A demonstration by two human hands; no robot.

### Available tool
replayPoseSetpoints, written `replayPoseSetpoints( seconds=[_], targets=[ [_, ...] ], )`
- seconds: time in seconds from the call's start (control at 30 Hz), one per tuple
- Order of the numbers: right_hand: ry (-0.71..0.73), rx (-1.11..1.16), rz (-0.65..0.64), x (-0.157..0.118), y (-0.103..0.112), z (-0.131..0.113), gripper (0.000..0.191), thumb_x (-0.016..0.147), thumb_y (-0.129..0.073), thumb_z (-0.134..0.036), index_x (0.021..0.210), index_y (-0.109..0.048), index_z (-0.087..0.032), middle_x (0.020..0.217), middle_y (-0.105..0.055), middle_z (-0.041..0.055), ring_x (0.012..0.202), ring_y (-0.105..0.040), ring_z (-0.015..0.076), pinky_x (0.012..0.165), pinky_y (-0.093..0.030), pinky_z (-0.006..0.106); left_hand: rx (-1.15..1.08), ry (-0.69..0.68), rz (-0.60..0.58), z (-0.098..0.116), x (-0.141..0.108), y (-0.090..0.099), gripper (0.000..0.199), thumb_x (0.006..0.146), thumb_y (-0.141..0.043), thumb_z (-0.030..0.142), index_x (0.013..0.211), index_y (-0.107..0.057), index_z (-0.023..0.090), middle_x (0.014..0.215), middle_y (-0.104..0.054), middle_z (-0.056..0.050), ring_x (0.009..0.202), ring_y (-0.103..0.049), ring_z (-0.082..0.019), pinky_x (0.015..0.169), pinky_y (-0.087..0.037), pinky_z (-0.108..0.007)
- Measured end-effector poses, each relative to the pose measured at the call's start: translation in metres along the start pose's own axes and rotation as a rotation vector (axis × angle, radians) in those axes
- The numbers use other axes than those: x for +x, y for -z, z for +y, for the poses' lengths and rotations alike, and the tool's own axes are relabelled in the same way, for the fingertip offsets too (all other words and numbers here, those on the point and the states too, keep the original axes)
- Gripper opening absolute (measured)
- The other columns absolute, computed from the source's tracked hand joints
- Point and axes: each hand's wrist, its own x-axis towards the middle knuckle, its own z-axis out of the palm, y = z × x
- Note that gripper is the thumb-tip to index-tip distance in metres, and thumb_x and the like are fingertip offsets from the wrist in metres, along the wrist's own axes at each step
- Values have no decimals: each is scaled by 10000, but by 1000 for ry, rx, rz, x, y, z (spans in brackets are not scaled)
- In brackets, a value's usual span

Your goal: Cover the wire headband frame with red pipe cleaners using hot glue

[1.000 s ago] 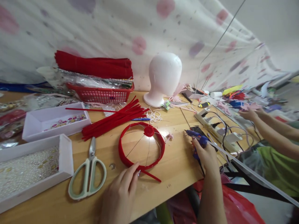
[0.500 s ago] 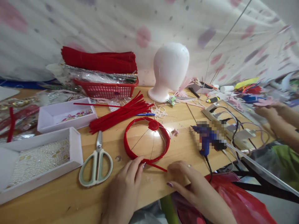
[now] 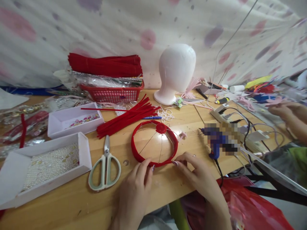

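A red-wrapped hoop (image 3: 133, 148) lies on the table in front of me, with thin wires running across it. A round red disc (image 3: 161, 128) sits at its far side. My left hand (image 3: 140, 180) is closed, its thumb and fingertips pinching the hoop's near edge. Along that edge runs a red chenille stem (image 3: 163, 164). My right hand (image 3: 195, 171) pinches the stem's end between thumb and finger, close against the hoop. To the left lie scissors (image 3: 106, 150) with pale handles, and beyond the hoop a bundle of red chenille stems (image 3: 127, 118).
Two white boxes stand left, one with beads (image 3: 87, 156), one with gems (image 3: 99, 124). A red basket (image 3: 112, 95) and white foam head (image 3: 176, 72) are behind. At right are a blue glue gun (image 3: 215, 148), a power strip (image 3: 217, 116) and another person's hands (image 3: 285, 111).
My right hand has moved in to the hoop and closed on the stem's loose end, which now lies along the hoop's edge instead of sticking out. The whole view has shifted slightly.
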Motion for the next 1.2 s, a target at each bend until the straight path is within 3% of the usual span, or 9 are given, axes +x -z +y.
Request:
replayPoseSetpoints(
  seconds=[0.1, 0.27, 0.6, 0.77, 0.9, 1.07, 1.2],
  targets=[
    [22, 31, 62, 8, -1, 3, 223, 972, -595, -349, 807, -670, -218, 748, -649, 13, 708, -608, 175, 653, -480, 294, -1, 21, -10, 1, 0, 1, 244, 1023, -423, 247, 1113, -646, 205, 949, -797, -45, 753, -778, -181, 571, -592, -248],
    [80, 87, 132, 16, -2, 7, 226, 935, -640, -354, 757, -676, -218, 1038, -721, 77, 964, -681, 230, 852, -535, 360, 31, 26, -27, 0, -1, 0, 256, 1005, -431, 218, 1145, -645, 205, 965, -792, -53, 723, -767, -173, 552, -573, -237],
    [-2, 240, 149, 20, -17, 18, 197, 912, -689, -385, 825, -734, -214, 879, -775, 52, 827, -719, 202, 786, -573, 327, 46, 53, -26, 0, -7, 2, 409, 955, -491, 177, 1363, -527, 190, 1117, -743, -114, 822, -750, -199, 661, -614, -284],
    [-18, 245, 221, 19, -29, 9, 196, 921, -670, -366, 812, -720, -211, 896, -778, 58, 827, -729, 203, 764, -581, 316, -74, 72, 80, 4, -16, 11, 312, 966, -504, 161, 1269, -559, 211, 1036, -739, -85, 701, -701, -134, 585, -562, -219],
    [-58, 230, 298, 15, -37, -3, 191, 915, -669, -356, 793, -713, -216, 878, -781, 55, 810, -734, 202, 756, -585, 314, -189, 7, 9, 9, -23, 16, 191, 953, -513, 130, 1077, -605, 242, 790, -728, 6, 609, -685, -113, 595, -544, -196],
    [-64, 265, 334, 1, -48, -24, 164, 919, -656, -311, 791, -711, -224, 861, -784, 40, 805, -743, 189, 742, -586, 286, -124, -33, -59, 9, -22, 15, 278, 935, -513, 95, 1154, -607, 237, 904, -770, -12, 755, -749, -135, 662, -569, -198],
    [-69, 308, 264, -9, -56, -35, 117, 914, -668, -267, 813, -715, -232, 883, -788, 21, 822, -749, 169, 756, -587, 261, -179, -101, -48, 5, -23, 19, 260, 945, -505, 91, 1132, -620, 230, 880, -757, -18, 778, -747, -131, 688, -571, -195]
  ],
)
